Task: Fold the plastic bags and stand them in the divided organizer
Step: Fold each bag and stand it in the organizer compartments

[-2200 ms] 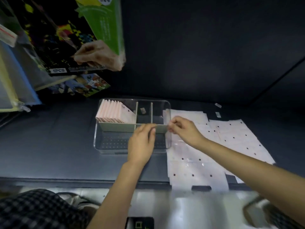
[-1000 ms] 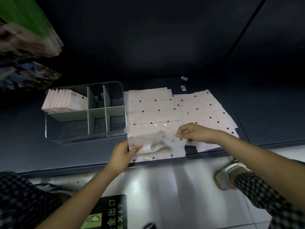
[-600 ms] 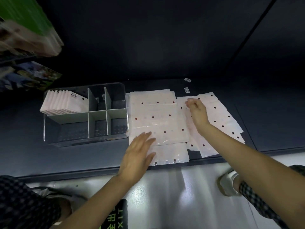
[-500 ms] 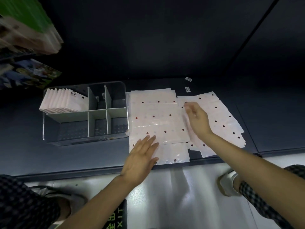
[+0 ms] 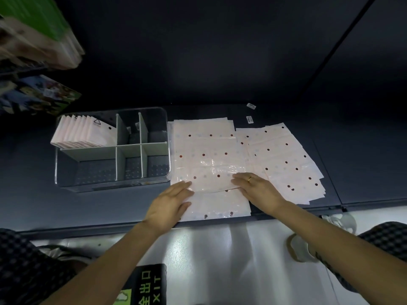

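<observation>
Both hands have slid back toward the near edge of the top bag (image 5: 207, 164). Left hand (image 5: 169, 205) and right hand (image 5: 257, 190) lie flat with fingers straight, pressing it, gripping nothing. It's on the spread pile beside the organizer (image 5: 112, 184), where folded bags (image 5: 81, 135) stand in the far-left compartment. Looks like smoothing before the first fold; next up needs pinching an edge.

The scene is dim, the dark wall nearly black, with light from overhead glaring off the pale floor (image 5: 220, 249) and glinting on the top plastic bag (image 5: 211, 166). Packages (image 5: 37, 34) at upper left are blurred, and the wide lens bends the edges.
</observation>
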`<state>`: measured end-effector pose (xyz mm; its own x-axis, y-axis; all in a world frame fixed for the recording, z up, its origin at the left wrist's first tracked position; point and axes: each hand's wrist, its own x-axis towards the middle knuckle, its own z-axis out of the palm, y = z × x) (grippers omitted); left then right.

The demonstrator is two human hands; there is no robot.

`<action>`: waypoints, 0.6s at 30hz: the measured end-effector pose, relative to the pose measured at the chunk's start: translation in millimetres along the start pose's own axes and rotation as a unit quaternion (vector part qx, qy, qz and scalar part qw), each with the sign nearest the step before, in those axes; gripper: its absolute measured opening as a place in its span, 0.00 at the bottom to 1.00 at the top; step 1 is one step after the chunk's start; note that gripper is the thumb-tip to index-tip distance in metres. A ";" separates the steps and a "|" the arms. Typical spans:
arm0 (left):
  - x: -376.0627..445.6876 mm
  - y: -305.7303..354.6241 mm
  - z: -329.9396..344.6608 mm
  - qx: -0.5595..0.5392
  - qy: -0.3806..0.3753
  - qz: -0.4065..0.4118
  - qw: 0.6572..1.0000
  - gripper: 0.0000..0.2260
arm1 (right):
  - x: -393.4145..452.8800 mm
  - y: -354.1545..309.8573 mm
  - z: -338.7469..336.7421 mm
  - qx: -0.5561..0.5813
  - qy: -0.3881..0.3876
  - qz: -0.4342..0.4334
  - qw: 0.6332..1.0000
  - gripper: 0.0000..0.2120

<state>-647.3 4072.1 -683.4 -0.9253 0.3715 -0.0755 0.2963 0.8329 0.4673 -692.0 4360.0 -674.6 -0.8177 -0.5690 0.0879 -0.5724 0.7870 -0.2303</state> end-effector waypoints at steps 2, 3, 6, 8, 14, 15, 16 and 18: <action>0.7 0.3 -4.0 0.007 -0.007 0.003 1.000 0.16 | 3.8 0.9 -3.0 0.034 -0.021 0.035 0.999 0.14; 1.8 1.7 -6.5 0.005 -0.003 0.002 1.000 0.17 | 5.3 2.1 -4.3 0.067 -0.025 0.057 0.996 0.13; 4.4 6.6 -14.6 -0.027 0.020 0.003 0.999 0.20 | 9.6 2.3 -19.9 0.142 -0.054 0.092 0.984 0.13; 4.9 8.5 -20.4 -0.046 0.013 0.000 0.999 0.23 | 9.6 2.6 -36.2 0.171 -0.103 0.094 0.975 0.12; 4.3 18.4 -30.9 -0.183 -0.035 -0.073 0.980 0.18 | 11.4 3.5 -66.4 0.316 -0.166 0.140 0.923 0.07; 3.5 20.9 -30.6 -0.192 -0.009 -0.079 0.978 0.19 | 15.0 2.5 -66.3 0.332 -0.156 0.153 0.918 0.08; 2.4 23.6 -29.8 -0.179 0.030 -0.081 0.980 0.21 | 19.0 2.0 -64.4 0.346 -0.140 0.167 0.912 0.09; 0.1 31.7 -28.1 -0.136 0.121 -0.067 0.981 0.24 | 28.7 2.1 -57.2 0.368 -0.108 0.200 0.901 0.11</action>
<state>-644.6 4087.1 -643.9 -0.9905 0.1305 0.0428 0.1239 0.7152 0.6878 -720.2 4359.0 -617.1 -0.8725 -0.3712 -0.3179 0.0269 0.6130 -0.7896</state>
